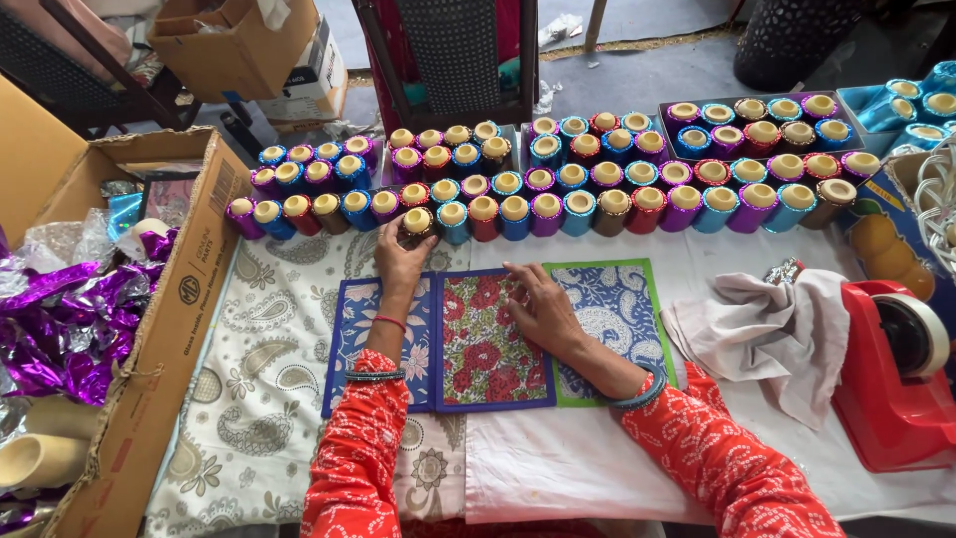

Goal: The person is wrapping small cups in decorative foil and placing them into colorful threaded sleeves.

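A person's left hand (400,261) is gripping a foil-wrapped candle cup (418,221) in the front row of coloured cups (597,209), while the right hand (538,304) is resting flat and unclenched on a floral fabric panel (488,339); a red tape dispenser (891,384) is sitting nearby.

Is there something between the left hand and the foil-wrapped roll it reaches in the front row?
Nothing visible. The left hand already touches the dark roll in the front row, fingers around it. The right hand rests flat on the red floral fabric panel.
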